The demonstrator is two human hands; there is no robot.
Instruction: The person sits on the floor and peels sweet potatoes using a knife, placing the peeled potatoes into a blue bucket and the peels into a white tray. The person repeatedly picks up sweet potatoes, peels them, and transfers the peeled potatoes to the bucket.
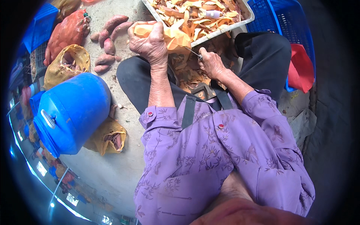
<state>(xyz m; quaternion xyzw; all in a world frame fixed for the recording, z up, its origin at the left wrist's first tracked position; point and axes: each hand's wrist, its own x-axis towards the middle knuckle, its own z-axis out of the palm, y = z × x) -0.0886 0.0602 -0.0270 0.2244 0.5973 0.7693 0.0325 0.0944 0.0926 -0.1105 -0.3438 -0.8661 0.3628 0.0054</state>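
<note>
My left hand point(150, 42) grips a peeled orange sweet potato point(175, 39) near the tray's front left corner. In my right hand point(211, 62) is the handle of a knife-like tool point(192, 53); its thin metal blade points at the lower right end of the sweet potato and seems to touch it. Part of the handle is hidden by my fingers. Just beyond my hands, a pale tray point(222, 33) holds a heap of orange peelings point(182, 17). A peeler with a pale purple handle point(212, 14) lies on the peelings.
Unpeeled sweet potatoes point(109, 46) lie on the concrete floor point(112, 168) at left. Beside them are a red mesh sack point(66, 35), yellow sacks point(53, 70) and a large blue plastic barrel point(76, 109) on its side. Blue crates point(295, 25) stand at right, with a red sheet point(301, 67).
</note>
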